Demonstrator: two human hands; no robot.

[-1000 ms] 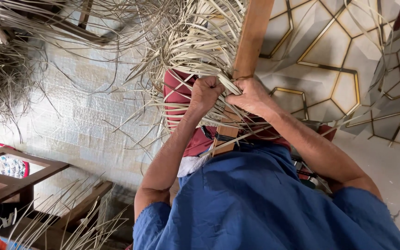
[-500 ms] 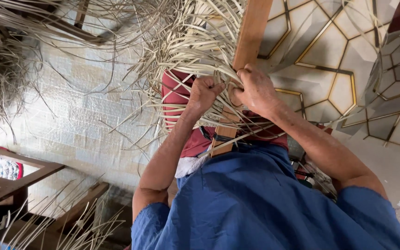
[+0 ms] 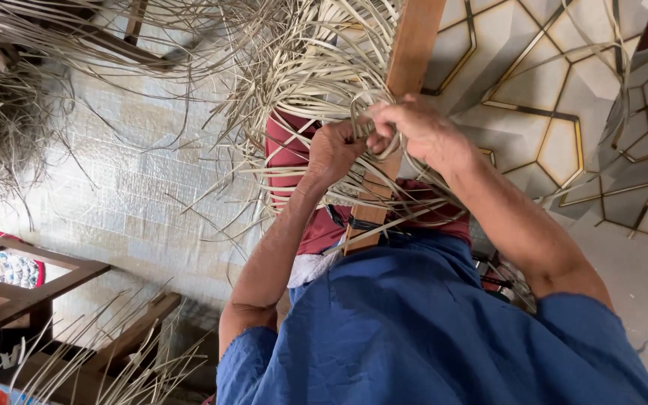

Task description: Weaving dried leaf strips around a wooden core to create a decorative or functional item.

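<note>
Big tangle of pale cane strips [image 3: 301, 67] spills over the upright wooden frame rail [image 3: 406, 67], right in front of the person's chest. Left hand [image 3: 333, 150] is fisted, pinning strips beside the rail; right hand [image 3: 414, 127] pinches a looped strip [image 3: 361, 112] with fingers pressed together. Best to keep that loop flat and tensioned, I'd say.

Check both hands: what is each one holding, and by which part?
Both grip pale cane strips beside the wooden bar. The left hand is fisted around several strands; the right hand pinches a looped strand at its bend.
</note>
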